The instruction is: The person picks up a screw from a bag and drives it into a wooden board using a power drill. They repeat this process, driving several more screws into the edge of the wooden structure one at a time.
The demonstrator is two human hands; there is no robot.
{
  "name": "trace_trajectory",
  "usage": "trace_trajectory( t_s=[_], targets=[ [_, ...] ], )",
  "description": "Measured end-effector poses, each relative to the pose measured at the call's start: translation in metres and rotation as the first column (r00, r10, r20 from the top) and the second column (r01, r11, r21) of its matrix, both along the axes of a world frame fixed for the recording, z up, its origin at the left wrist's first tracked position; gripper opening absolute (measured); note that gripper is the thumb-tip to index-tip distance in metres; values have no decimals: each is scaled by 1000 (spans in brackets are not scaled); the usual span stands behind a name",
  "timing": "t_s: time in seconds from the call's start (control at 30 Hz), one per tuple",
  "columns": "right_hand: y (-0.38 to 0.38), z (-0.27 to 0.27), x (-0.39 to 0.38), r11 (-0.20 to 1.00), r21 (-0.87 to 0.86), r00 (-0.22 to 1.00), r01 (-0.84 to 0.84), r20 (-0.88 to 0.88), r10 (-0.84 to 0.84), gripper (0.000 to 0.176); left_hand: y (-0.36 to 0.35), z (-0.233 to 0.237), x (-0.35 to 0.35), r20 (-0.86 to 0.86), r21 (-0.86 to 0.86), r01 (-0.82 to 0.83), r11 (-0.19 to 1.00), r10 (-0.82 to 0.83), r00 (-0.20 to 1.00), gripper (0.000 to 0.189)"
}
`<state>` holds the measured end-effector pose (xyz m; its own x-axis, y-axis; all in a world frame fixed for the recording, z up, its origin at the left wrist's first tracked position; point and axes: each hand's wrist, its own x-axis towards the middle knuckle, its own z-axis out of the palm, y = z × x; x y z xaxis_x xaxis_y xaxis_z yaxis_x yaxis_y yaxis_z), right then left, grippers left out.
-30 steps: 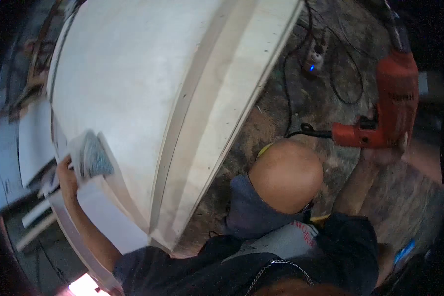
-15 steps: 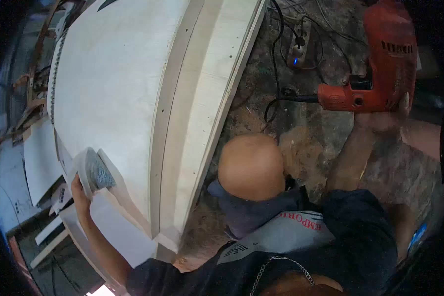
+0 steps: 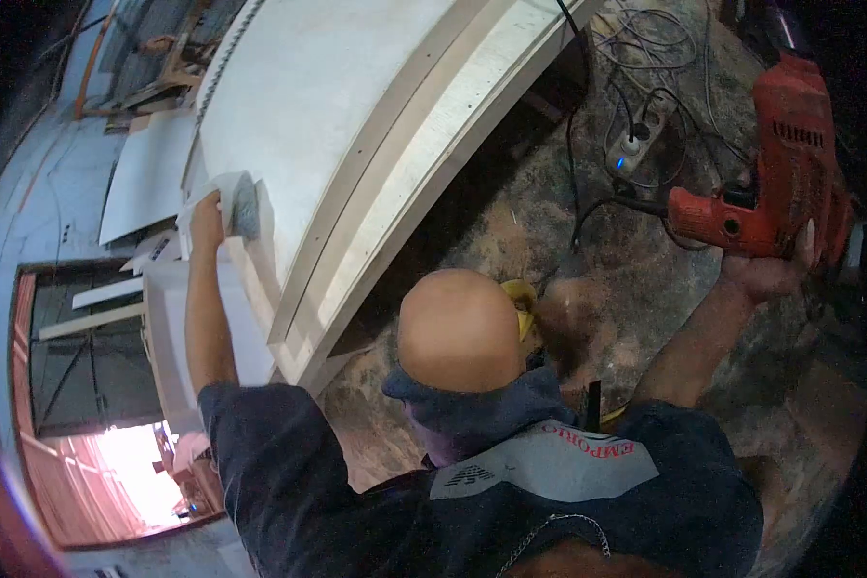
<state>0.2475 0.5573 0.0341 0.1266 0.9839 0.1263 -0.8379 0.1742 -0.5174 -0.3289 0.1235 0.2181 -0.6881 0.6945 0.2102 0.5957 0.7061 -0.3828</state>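
The red drill (image 3: 785, 183) is gripped by the right hand (image 3: 769, 275), with the fingers closed around its handle. It is held in the air above the dirt floor (image 3: 511, 222), at the right of the view. Its black cord (image 3: 597, 207) is led toward a white power strip (image 3: 631, 149), which lies on the floor among loose cables. A small white pack (image 3: 236, 204) with grey contents is clasped by the left hand (image 3: 205, 220) and held against the left edge of a large pale plywood panel (image 3: 356, 96). 1 bare knee (image 3: 458, 328) is raised between the 2 hands, near the panel's lower corner. White boards (image 3: 144, 173) are seen beyond the left hand.
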Motion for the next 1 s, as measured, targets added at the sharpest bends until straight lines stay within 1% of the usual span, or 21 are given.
trace_trajectory(
  t_s=[0.03,0.07,0.13,0.17,0.2,0.23,0.27,0.3,0.33,0.37,0.4,0.47,0.5,0.53,0.57,0.6,0.77,0.8,0.87,0.93,1.0],
  targets=[
    [0,5,0,997,-68,999,49,16,-48,50,7,0,4,4,-20,-55,998,55,998,35],
    [3,5,2,998,-63,1000,24,-1,-24,50,14,1,8,6,-35,-113,993,114,994,36],
    [8,-2,6,998,-22,997,54,51,-53,52,-9,-10,-34,8,-74,-96,993,97,995,38],
    [10,-14,5,934,206,858,292,374,-351,52,0,-6,-20,62,-69,-146,987,150,987,35],
    [7,-8,4,940,211,871,267,364,-329,52,10,-2,-2,123,-73,-197,978,204,971,33],
    [3,3,2,986,52,961,157,221,-165,52,8,3,-1,119,-65,-223,973,229,966,33],
    [2,9,0,996,-88,999,21,52,-16,51,6,4,-10,208,-90,-230,969,244,947,34],
    [2,10,0,997,-82,999,6,51,-2,51,4,1,-21,297,-118,-229,966,254,920,35],
    [0,8,-1,992,-127,996,14,93,-2,52,-2,-4,-30,298,-123,-237,964,264,918,35],
    [-2,4,-5,985,-171,991,33,134,-10,53,-17,-14,-54,142,49,-113,992,105,984,33],
    [-3,1,-8,985,-168,989,29,145,-5,53,-24,-24,-54,-30,203,36,979,-31,999,32],
    [-2,-6,-9,994,-100,972,45,233,-21,60,-19,-21,-49,160,73,-96,993,83,984,31],
    [-10,-10,-8,993,-104,967,48,254,-20,60,-16,-15,-41,208,34,-107,994,98,973,31],
    [-23,-11,-12,987,83,988,-135,86,128,60,-16,-11,-39,219,17,-102,995,96,971,31],
    [-31,-12,-14,916,297,954,-271,-42,296,61,-18,-6,-39,223,14,-89,996,83,971,30],
    [-32,-15,-11,919,297,961,-259,-11,275,61,-22,-8,-40,227,16,-81,997,75,971,30],
    [0,-34,-10,980,39,979,-195,64,192,56,-27,-4,-54,222,74,-50,996,32,975,29],
    [1,-32,-7,987,51,986,-153,67,150,56,-22,-4,-54,222,84,-49,995,29,975,28],
    [-4,-26,-11,871,239,891,-430,-45,452,52,-15,0,-53,212,92,-48,995,27,977,28],
    [-9,-21,-10,876,268,906,-401,-24,422,49,-15,3,-50,187,96,-53,994,34,982,27],
    [-12,-22,-11,977,36,978,-211,7,211,49,-19,8,-41,142,102,-59,993,44,989,27]
  ],
)
